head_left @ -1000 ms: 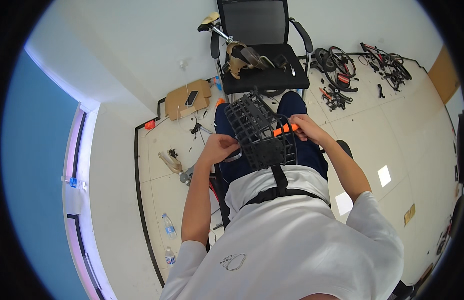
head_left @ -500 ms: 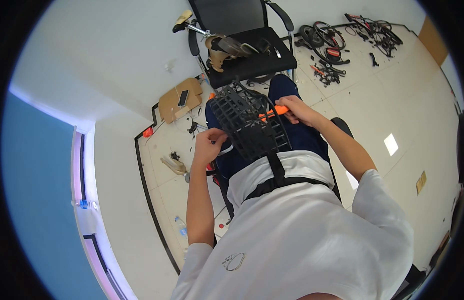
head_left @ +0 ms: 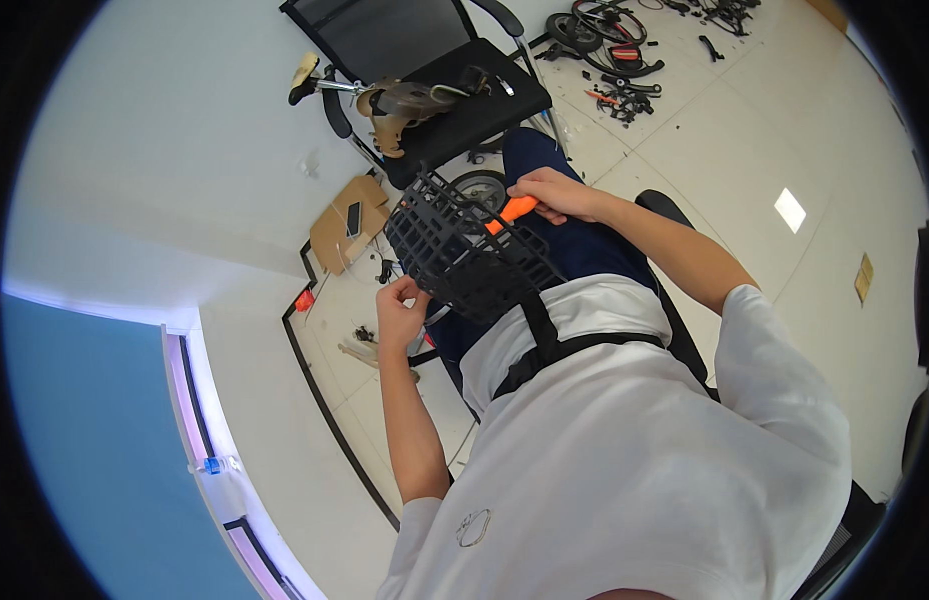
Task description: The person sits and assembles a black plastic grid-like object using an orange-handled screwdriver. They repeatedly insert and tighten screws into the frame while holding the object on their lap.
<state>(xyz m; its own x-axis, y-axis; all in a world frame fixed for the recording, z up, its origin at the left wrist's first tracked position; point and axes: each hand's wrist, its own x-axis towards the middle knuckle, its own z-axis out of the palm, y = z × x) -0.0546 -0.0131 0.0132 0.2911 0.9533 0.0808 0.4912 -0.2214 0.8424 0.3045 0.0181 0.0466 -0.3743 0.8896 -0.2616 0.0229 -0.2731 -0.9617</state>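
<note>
A black plastic lattice basket rests on my lap, tilted, close to a black strap at my waist. My right hand is wrapped round the orange handle of a screwdriver, which points down into the basket from its right side. The screwdriver's tip is lost behind the dark lattice. At the basket's lower left edge, my left hand has its fingers pinched together; whatever is between them is hidden.
Ahead, a black office chair bears a brown bicycle frame part. Bicycle wheels and loose parts lie on the tiled floor at the far right. A phone sits on flattened cardboard at the left.
The view has shifted, so the chair and floor parts sit further up and left. Both hands stay at the basket, the right still gripping the screwdriver.
</note>
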